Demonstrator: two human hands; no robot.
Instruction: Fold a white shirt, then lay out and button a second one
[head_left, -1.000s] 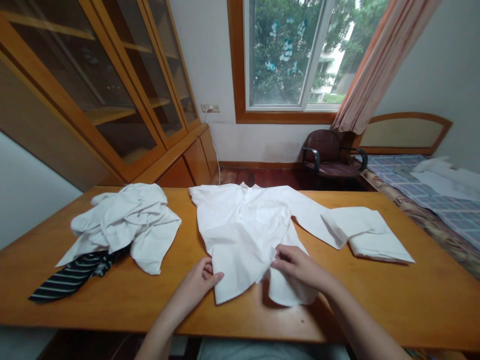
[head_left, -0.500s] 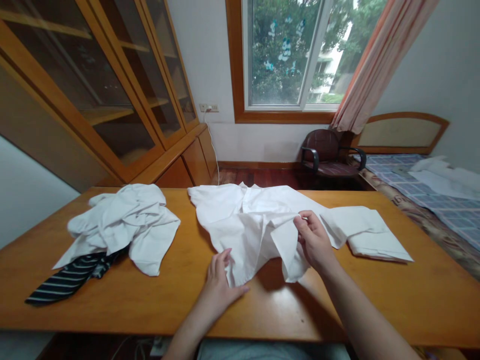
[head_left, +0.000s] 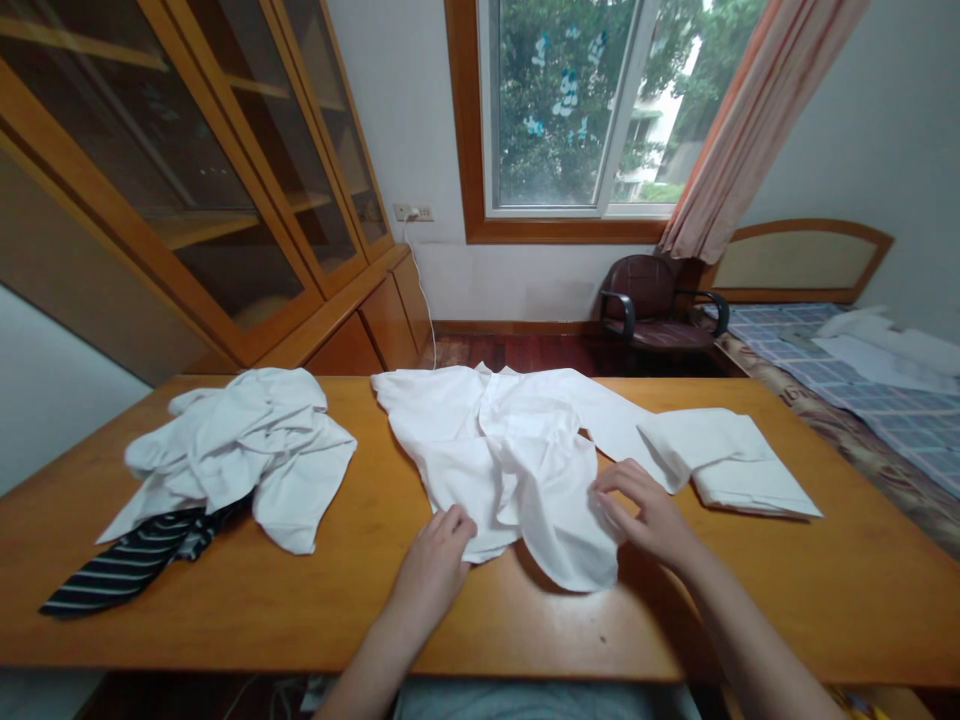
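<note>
A white shirt (head_left: 525,430) lies rumpled on the wooden surface (head_left: 315,620), its collar toward the far edge and its hem toward the person. The left hand (head_left: 435,560) lies on the hem's left corner, fingers close together and bent over the fabric; whether they grip it cannot be told. The right hand (head_left: 649,515) touches the shirt's right edge, thumb near the fingers, and whether cloth is pinched between them cannot be told either. One sleeve (head_left: 619,425) stretches right to meet a folded white cloth (head_left: 754,465). Left of the shirt, well apart, sits a crumpled white heap (head_left: 240,440), with a black tie (head_left: 112,570) striped in pale lines coming out from under its near side. Beyond, blue-and-white decals (head_left: 568,92) dot the window (head_left: 525,160). On the bed (head_left: 900,400), dark marks like lettering on the patterned side are too blurred to read.
</note>
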